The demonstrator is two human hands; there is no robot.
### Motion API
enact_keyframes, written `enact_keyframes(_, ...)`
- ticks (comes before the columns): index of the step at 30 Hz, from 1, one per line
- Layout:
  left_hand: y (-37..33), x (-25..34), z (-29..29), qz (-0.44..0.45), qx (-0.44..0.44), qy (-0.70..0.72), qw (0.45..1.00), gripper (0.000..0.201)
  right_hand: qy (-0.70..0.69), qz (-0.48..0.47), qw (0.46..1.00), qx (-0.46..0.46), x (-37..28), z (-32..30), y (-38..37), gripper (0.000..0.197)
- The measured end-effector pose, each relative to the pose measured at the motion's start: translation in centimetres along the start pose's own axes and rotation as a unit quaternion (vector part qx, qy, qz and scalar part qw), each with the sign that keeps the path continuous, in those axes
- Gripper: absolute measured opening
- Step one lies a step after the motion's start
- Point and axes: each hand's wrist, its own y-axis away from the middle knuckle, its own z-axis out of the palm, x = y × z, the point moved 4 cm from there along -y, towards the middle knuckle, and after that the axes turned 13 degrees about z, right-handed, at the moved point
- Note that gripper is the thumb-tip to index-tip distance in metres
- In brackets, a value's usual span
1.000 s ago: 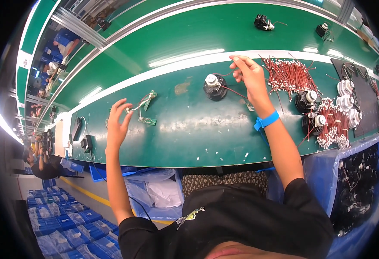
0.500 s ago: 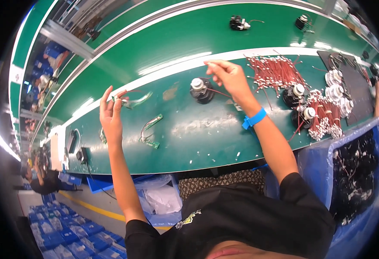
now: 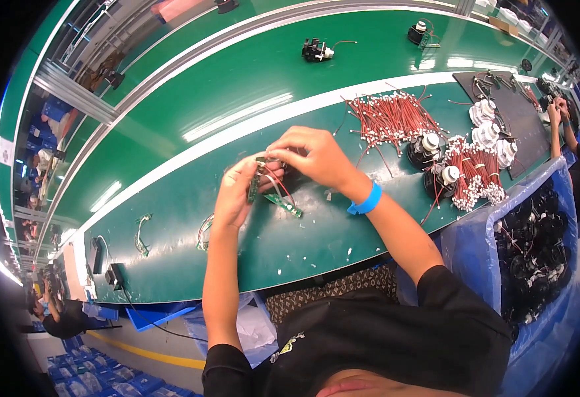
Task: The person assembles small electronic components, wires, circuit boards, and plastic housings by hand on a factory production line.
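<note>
My left hand (image 3: 236, 195) grips a green circuit board (image 3: 253, 188) with red and white wires. From those wires a second narrow green board (image 3: 283, 205) hangs just above the bench. My right hand (image 3: 313, 159), with a blue band on its wrist, meets the left one at the held board's upper end. Its thumb and forefinger are pinched together there; whatever lies between them is too small to make out. Two more wired boards lie left of my left forearm: a curved board (image 3: 143, 235) and another board (image 3: 204, 233) partly behind the arm.
Bundles of red wires (image 3: 396, 118) with white ends lie right of my hands. Black motors with white tops (image 3: 427, 147) stand beside them. A blue-lined bin (image 3: 495, 245) of black parts stands at the right. Beyond the white rail, a black unit (image 3: 316, 50) sits on the green belt.
My hands have come together from far apart, the right moving down and left to the board. The motor that stood between them is now largely hidden. The view has shifted right.
</note>
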Motion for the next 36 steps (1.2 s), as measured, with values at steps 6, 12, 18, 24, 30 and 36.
enact_keyframes(6,1.3,-1.4,0.1,-0.008,0.069,0.009,0.998,0.043,0.194,-0.135,0.970,0.061,-1.1,1.9,1.3,0.007)
enact_keyframes(12,1.9,-1.0,0.1,0.003,0.101,0.017,0.995,0.044,0.181,-0.171,0.967,0.052,-1.4,2.4,1.3,0.008)
enact_keyframes(18,2.2,-1.4,0.3,-0.007,0.095,0.010,0.995,0.043,0.236,-0.196,0.948,0.084,-2.0,2.7,1.9,0.009)
enact_keyframes(24,2.3,-1.4,-0.3,-0.016,0.084,0.020,0.996,0.038,0.328,-0.229,0.914,0.062,-2.5,3.1,2.5,0.010)
enact_keyframes(30,2.4,-0.6,-0.9,-0.023,0.057,-0.014,0.998,0.035,0.288,-0.213,0.930,0.084,-1.9,3.0,2.5,0.011)
enact_keyframes(36,2.9,0.0,-1.7,-0.053,-0.010,-0.023,0.998,0.031,0.203,-0.151,0.966,-0.058,-2.1,2.5,1.9,0.012)
